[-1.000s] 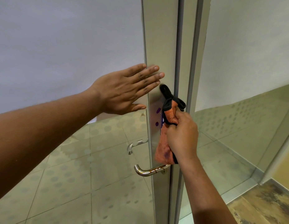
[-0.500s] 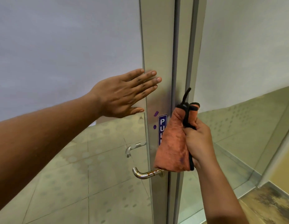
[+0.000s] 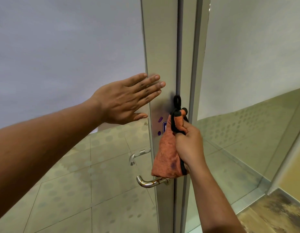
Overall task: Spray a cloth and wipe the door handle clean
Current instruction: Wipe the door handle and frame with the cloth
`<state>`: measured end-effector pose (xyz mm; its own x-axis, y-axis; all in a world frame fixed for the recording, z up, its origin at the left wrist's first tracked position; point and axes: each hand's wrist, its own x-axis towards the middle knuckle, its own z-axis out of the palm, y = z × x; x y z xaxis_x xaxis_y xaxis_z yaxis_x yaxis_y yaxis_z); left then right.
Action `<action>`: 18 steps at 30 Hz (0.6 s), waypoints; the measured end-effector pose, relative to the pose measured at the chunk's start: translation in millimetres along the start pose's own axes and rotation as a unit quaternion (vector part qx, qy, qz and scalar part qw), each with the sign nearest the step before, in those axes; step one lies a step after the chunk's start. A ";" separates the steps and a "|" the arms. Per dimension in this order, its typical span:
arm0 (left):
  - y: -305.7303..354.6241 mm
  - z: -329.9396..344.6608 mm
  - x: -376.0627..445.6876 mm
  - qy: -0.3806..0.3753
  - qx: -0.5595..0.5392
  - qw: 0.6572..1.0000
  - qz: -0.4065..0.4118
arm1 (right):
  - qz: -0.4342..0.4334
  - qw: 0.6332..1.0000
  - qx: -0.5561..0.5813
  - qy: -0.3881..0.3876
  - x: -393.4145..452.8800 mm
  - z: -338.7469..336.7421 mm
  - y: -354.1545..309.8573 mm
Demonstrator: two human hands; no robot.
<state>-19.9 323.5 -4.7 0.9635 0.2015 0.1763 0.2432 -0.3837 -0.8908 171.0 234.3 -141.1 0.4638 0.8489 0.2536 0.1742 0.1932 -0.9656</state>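
As the right hand (image 3: 189,145) draws its bunched orange cloth (image 3: 164,157) back against the door frame (image 3: 161,47), covering again the blue sign it had bared half a second ago, the cloth's lower edge hangs just above the door handle (image 3: 149,181) at the frame's lower part. The left hand (image 3: 124,100) remains flat and empty on the glass door (image 3: 61,47), fingertips on the frame's edge. Rusty streaks show on the handle, suggesting the wiping there is not yet finished.
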 end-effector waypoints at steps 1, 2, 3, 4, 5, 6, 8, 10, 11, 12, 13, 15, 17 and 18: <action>-0.1 0.0 0.0 0.001 -0.002 1.000 0.000 | 0.001 1.000 -0.006 -0.010 0.5 0.0 -1.0; -0.1 0.1 0.0 0.004 -0.005 1.000 0.000 | 0.006 1.000 -0.003 -0.020 2.2 -1.7 -2.0; 0.0 0.1 0.1 0.007 -0.006 1.000 0.001 | 0.018 0.999 0.013 -0.034 4.2 -4.9 -3.5; 0.0 -0.2 0.1 0.007 -0.005 1.000 0.000 | 0.032 0.997 0.037 -0.051 6.0 -8.6 -5.2; -0.1 -0.4 0.0 0.004 -0.003 1.000 -0.001 | 0.045 0.995 0.060 -0.070 7.1 -12.8 -7.0; 0.2 -0.4 0.1 0.002 -0.003 1.000 -0.003 | 0.050 0.993 0.073 -0.084 6.9 -16.6 -8.5; 0.1 -0.8 0.6 0.009 -0.012 1.000 -0.005 | 0.039 0.992 0.074 -0.089 5.9 -20.4 -10.9; -0.2 -1.1 0.8 0.012 -0.017 1.000 -0.004 | 0.017 0.995 0.054 -0.077 5.9 -18.2 -12.9; 0.0 -1.1 0.6 0.010 -0.017 1.000 -0.004 | -0.001 0.997 0.029 -0.074 5.6 -15.2 -13.9; 0.2 -0.7 0.4 0.009 -0.015 1.000 -0.004 | -0.023 0.997 -0.001 -0.070 5.3 -11.3 -14.8; 0.6 -0.1 0.2 0.007 -0.013 1.000 -0.004 | -0.048 0.996 -0.032 -0.063 4.2 -7.0 -15.3; 0.9 0.5 -0.2 0.000 -0.004 1.000 -0.004 | -0.094 0.991 -0.088 -0.033 -0.3 1.7 -16.4; 0.8 -0.4 -0.4 -0.012 0.008 1.000 -0.004 | -0.137 0.979 -0.148 0.004 -5.0 9.6 -15.4; 1.1 -0.7 -0.3 -0.014 0.010 1.000 -0.003 | -0.153 0.972 -0.177 0.018 -6.6 12.8 -13.5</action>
<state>-19.9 322.3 -5.4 0.9584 0.2294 0.1700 0.2465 -0.3643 -0.8980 154.6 232.4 -130.5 0.3719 0.7596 0.5336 0.5938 0.2472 -0.7657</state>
